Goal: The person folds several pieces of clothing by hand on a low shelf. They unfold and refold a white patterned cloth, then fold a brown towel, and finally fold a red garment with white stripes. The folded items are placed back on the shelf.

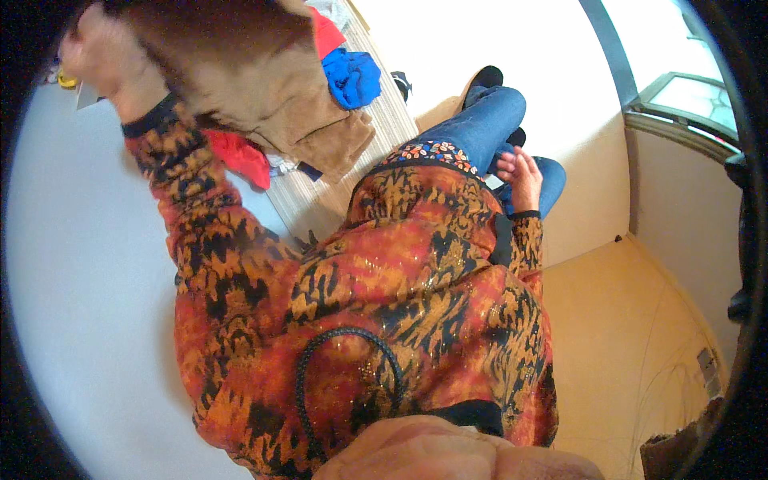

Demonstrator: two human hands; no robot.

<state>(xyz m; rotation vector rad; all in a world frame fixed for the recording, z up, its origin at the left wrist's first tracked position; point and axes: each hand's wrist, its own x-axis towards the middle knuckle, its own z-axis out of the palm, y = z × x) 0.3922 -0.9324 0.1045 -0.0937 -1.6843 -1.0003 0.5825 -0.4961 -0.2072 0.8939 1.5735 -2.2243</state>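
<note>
My left hand [111, 63] is raised at the far upper left, blurred, at the edge of a large brown plush cloth [270, 90]. Blur hides whether its fingers grip the cloth. The brown cloth spreads over a striped pale surface [312, 204], one end lying folded near my waist. Under and beside it lie a red cloth [240, 159], a crumpled blue cloth [353, 78] and another red piece [327, 33]. My right hand [523, 177] is above my jeans [495, 123], fingers slightly apart, with nothing seen in it.
A pale blue-white surface [84, 252] extends along the left. To the right are a tan floor [600, 312], a wall [678, 198] and a framed window [690, 102]. A small yellow object [67, 80] sits beyond my left hand. A dark cord [348, 331] loops over my patterned top.
</note>
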